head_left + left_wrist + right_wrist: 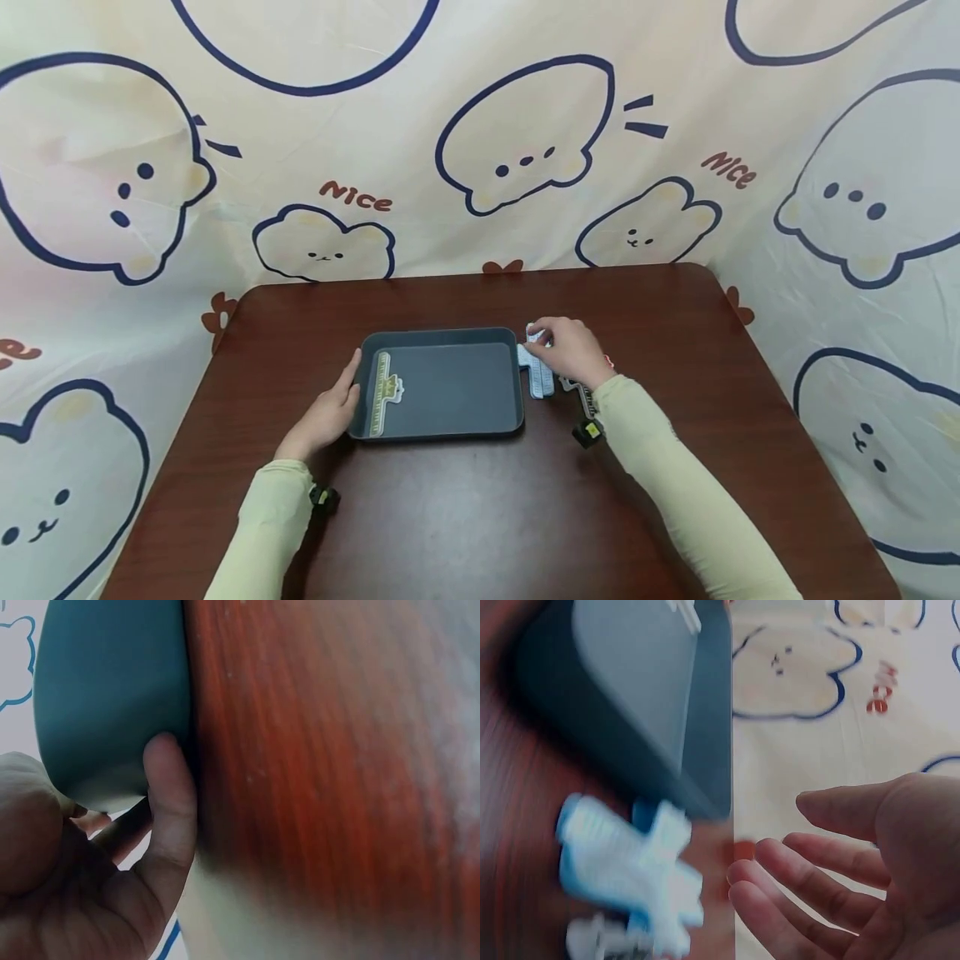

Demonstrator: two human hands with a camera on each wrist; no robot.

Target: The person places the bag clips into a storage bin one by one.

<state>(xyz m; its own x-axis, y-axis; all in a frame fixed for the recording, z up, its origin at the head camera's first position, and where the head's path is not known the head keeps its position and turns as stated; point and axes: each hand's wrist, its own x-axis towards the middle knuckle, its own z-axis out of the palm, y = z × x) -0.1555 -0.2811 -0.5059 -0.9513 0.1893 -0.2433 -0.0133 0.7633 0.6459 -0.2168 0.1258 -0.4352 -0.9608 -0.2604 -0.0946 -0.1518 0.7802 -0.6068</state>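
My left hand (326,417) rests against the left side of a dark grey tray (457,400), its fingers lying along the outer wall. In the left wrist view one fingertip presses on the tray's side (112,697). A pale yellow ruler with a shaped decoration (381,396) lies inside, near the tray's left wall. Over a light blue ruler with a shaped edge (542,379), just right of the tray, my right hand (573,350) hovers. The right wrist view shows its thumb apart from the loosely bent fingers, with nothing between them.
A whitish ruler with dark marks (587,402) lies partly hidden under my right wrist. The brown wooden table (450,517) extends around the tray. Behind it hangs a cream cloth (420,167) printed with cartoon animals, which also covers both sides.
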